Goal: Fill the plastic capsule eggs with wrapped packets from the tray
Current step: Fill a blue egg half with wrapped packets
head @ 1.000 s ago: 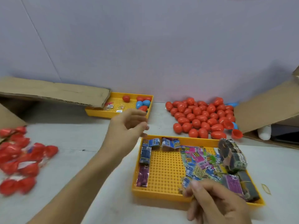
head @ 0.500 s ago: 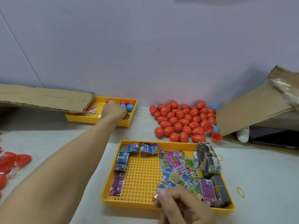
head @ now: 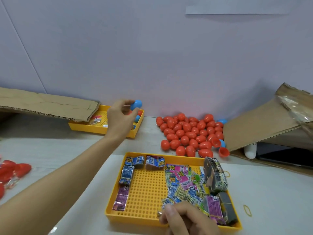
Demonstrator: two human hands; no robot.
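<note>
Blue egg (head: 136, 105) pinched by left hand (head: 121, 118) above far tray's rim (head: 141, 121).

Right hand (head: 188, 219) partly cut off below

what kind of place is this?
Likely a small hand-packing workbench: a heap of red capsule eggs, a yellow tray of wrapped packets, torn cardboard boxes.

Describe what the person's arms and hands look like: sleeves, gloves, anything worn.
Both hands are bare, with no gloves. The left hand has its forearm uncovered all the way to the frame edge, with no sleeve, watch or band visible. The right hand shows no ring; its wrist is out of frame.
</note>
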